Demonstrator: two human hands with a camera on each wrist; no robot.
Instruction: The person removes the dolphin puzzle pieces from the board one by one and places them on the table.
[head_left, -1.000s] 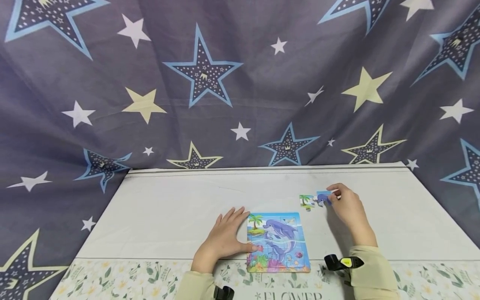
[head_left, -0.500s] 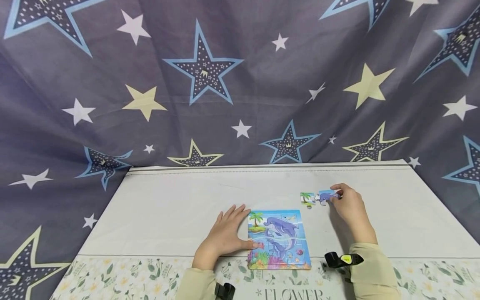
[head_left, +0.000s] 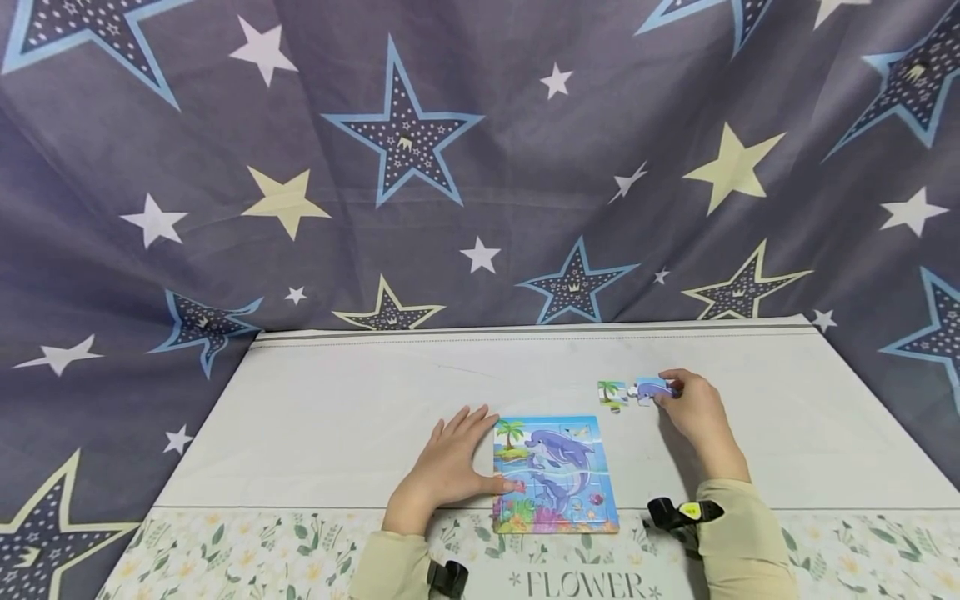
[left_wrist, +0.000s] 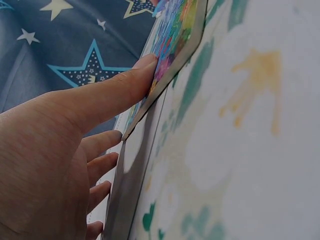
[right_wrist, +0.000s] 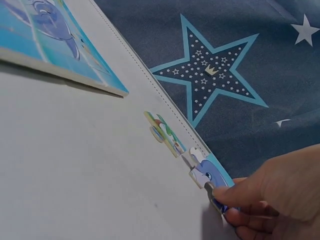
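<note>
A square picture puzzle (head_left: 555, 475) with dolphins, coral and a palm tree lies flat at the table's near middle. My left hand (head_left: 447, 467) is spread at its left side. The thumb rests on the puzzle's edge, and the other fingers extend along the side in the left wrist view. Beyond the puzzle's upper right corner, a loose palm-tree puzzle piece (head_left: 612, 392) lies on the table. My right hand (head_left: 697, 412) pinches the right end of a dolphin puzzle piece (right_wrist: 212, 172) with thumb and fingers. That piece's knob points toward the palm-tree piece; fingers hide its right end.
A pale tabletop (head_left: 360, 400) carries a floral band (head_left: 247, 550) with printed lettering along its near side. A dark curtain (head_left: 480, 167) with stars hangs behind the table and down both sides.
My right hand has shifted the dolphin piece slightly right, then a little back toward the palm-tree piece. My left hand stays on the puzzle. The head view tilts slightly.
</note>
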